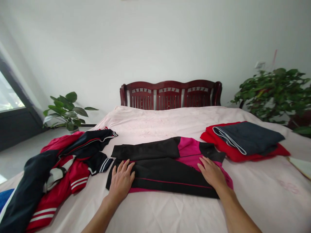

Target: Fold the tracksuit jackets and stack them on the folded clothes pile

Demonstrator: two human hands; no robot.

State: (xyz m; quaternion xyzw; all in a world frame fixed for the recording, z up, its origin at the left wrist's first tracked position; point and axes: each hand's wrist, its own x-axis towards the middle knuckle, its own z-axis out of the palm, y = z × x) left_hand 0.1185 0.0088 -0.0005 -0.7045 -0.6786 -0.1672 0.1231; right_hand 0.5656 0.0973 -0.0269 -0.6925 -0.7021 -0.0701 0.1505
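A black and magenta jacket [155, 166] lies flat on the pink bedspread, its collar end towards the right and one sleeve laid lengthwise along the far side. My left hand [121, 178] rests on the jacket's left end, fingers spread and palm down. Near the collar end, my right hand [212, 171] lies on the magenta and black cloth with its fingers stretched out. Neither hand grips anything. Part of the garment under each hand is hidden.
On the left is a loose heap of red and navy clothes [77, 165]. Folded navy clothing [252, 137] lies on folded red clothing [264, 156] at the right. A wooden headboard [170, 94] stands behind the bedspread [155, 123], with potted plants [65, 110] at both sides.
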